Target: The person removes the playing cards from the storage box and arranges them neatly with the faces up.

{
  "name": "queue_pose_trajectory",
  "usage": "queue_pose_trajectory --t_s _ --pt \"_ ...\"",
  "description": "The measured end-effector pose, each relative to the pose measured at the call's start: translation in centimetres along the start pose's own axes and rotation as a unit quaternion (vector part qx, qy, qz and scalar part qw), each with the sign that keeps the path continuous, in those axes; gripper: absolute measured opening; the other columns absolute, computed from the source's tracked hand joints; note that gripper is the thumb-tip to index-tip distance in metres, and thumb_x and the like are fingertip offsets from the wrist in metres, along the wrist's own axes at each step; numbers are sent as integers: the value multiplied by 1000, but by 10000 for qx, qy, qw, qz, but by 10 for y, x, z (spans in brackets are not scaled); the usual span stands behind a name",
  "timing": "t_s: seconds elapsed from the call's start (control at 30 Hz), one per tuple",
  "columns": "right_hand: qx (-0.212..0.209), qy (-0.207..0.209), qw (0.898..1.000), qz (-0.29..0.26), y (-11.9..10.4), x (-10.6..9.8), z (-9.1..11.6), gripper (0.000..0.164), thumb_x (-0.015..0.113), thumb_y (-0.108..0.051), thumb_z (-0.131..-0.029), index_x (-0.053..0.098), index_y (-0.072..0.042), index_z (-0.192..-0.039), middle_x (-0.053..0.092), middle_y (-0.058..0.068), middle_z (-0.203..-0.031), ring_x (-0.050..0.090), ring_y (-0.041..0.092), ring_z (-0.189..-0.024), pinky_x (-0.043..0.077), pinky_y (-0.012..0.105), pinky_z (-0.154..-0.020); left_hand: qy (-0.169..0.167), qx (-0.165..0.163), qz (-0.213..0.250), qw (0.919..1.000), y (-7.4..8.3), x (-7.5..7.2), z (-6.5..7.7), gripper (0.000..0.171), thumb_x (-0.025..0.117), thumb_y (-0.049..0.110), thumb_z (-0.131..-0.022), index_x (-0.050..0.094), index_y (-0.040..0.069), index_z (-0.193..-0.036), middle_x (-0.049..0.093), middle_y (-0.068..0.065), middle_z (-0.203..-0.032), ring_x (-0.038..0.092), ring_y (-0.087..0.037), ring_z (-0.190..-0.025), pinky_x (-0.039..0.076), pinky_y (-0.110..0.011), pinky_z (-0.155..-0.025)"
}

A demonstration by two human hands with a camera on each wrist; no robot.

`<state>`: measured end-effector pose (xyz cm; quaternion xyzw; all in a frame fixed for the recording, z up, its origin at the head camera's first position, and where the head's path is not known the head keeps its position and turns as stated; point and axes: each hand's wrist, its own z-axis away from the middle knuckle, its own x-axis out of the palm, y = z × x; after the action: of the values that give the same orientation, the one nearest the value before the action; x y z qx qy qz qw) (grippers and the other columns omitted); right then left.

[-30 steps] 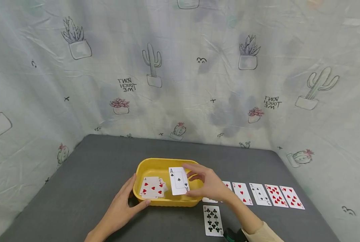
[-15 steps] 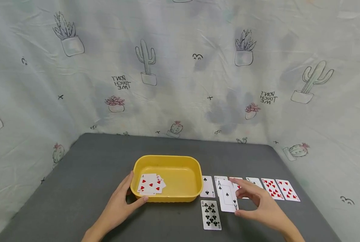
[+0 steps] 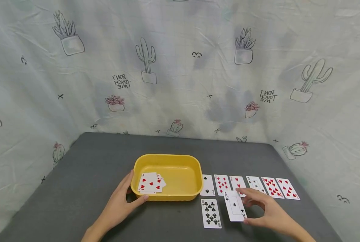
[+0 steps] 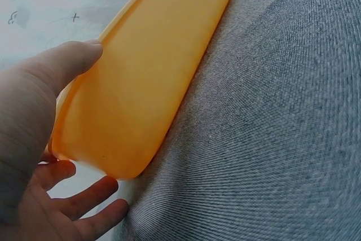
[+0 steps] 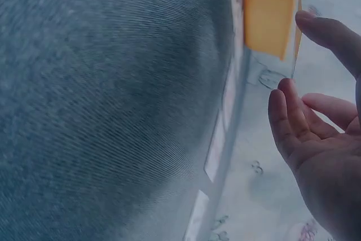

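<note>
My right hand (image 3: 264,210) pinches an ace of clubs (image 3: 235,208) between thumb and fingertips, face up above the table, to the right of the ten of clubs (image 3: 211,213). In the right wrist view the card (image 5: 298,40) appears edge-on, between the thumb and fingers. My left hand (image 3: 119,203) holds the left end of a yellow plastic tray (image 3: 180,198), thumb on the front rim, other fingers round the left corner. The left wrist view shows the tray's outer wall (image 4: 141,83) and my spread lower fingers. Inside the tray, a five of hearts (image 3: 150,184) tops several overlapping cards.
A row of face-up cards runs right from the tray: a two of clubs (image 3: 208,185), a diamonds card (image 3: 222,185), a three of hearts (image 3: 237,181), a three of clubs (image 3: 255,182) and hearts cards (image 3: 288,189). The grey table (image 3: 107,151) meets a patterned curtain (image 3: 180,67).
My right hand has carried the ace of clubs out from over the tray, rightward and toward me, past the ten of clubs. My left hand stays at the tray.
</note>
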<state>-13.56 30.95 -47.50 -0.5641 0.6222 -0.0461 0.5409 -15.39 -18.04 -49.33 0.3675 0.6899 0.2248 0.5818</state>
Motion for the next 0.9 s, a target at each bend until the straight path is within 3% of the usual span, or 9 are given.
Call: queue_pose_trajectory --t_s 0.23,0.57,0.9 --pt "306 -369 9983 343 9 9 -3 83 91 -22 -70 52 -5 -141 59 9 -124 61 16 -92 56 31 -74 -45 -105 -56 9999 0 -1 0 113 72 65 -78 14 11 -159 22 -13 -158 37 -30 -135 46 -43 -99" --pt "566 -374 9924 1025 14 13 6 78 92 -32 -67 60 -10 -134 60 -9 -97 56 10 -82 51 25 -61 -47 -96 -53 9999 -2 -1 1 111 72 63 -79 15 12 -159 23 -11 -158 37 -29 -135 47 -43 -98" --pt "590 -335 9848 1598 21 17 7 81 92 -41 -65 61 -11 -133 61 -7 -106 54 6 -86 47 21 -60 -66 -168 -122 9998 -1 -1 1 112 71 65 -78 15 12 -159 23 -12 -158 38 -29 -134 46 -43 -99"
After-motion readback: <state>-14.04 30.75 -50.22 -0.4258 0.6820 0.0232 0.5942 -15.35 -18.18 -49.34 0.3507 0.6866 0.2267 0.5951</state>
